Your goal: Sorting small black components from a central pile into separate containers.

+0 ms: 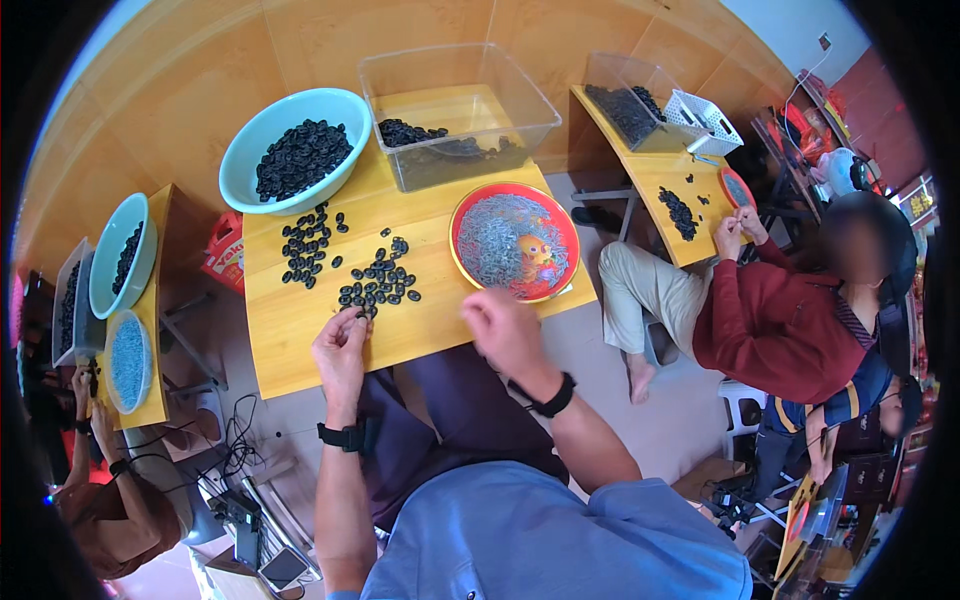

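Red plastic-looking bowl, set on the wooden surface, is taken as landmark; thin grey metal-looking pieces are held in it. Left of the bowl and nearer the wearer, a black oval piece is pinched by the left hand, thumb and fingertips closed together. At the bowl's near side, the right hand is held with fingers curled in; whether anything is gripped cannot be told. Loose black ovals are spread left of the bowl. More are kept in a pale green basin, farther left and behind it, and in a clear bin just behind it. Oval best gripped by its edges, face left uncovered. Grey pieces best picked singly, since tangling seems likely. Bowl's rim should not be knocked by the right hand.
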The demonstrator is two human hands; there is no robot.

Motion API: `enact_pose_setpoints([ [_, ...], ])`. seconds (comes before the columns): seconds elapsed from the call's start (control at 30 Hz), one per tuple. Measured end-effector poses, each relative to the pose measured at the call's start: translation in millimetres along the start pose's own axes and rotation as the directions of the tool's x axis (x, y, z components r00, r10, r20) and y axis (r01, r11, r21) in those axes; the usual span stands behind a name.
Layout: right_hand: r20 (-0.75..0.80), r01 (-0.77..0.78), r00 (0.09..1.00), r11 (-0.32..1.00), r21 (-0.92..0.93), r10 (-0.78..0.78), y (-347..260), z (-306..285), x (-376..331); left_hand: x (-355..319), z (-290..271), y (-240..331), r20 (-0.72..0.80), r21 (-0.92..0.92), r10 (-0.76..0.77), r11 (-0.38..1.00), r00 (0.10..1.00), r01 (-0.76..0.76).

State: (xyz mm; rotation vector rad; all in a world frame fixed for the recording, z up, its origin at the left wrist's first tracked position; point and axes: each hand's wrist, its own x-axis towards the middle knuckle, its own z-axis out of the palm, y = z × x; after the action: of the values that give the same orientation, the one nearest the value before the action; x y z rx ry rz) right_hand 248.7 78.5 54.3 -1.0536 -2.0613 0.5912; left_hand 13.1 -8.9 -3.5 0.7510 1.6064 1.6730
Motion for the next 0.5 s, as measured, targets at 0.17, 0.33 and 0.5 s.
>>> enact_pose_setpoints([
  [0.17, -0.148, -0.177, 0.978, 0.960, -0.215, 0.147, 55.4, -59.0, 37.9, -1.5, 0.4, 0.4, 0.022, -0.034, 0.026, 0.999, 0.999, -0.025],
  [0.33, 0.055, -0.209, 0.968, 0.904, -0.372, 0.246, 81.5, -75.0, 44.0, -5.7, 3.2, 11.2, 0.005, 0.010, 0.012, 1.000, 1.000, -0.012],
  [0.5, 0.019, -0.228, 0.965, 0.874, -0.429, 0.262, 91.3, -77.2, 52.6, -3.3, -1.5, 2.2, 0.018, -0.035, 0.051, 0.998, 0.999, -0.051],
])
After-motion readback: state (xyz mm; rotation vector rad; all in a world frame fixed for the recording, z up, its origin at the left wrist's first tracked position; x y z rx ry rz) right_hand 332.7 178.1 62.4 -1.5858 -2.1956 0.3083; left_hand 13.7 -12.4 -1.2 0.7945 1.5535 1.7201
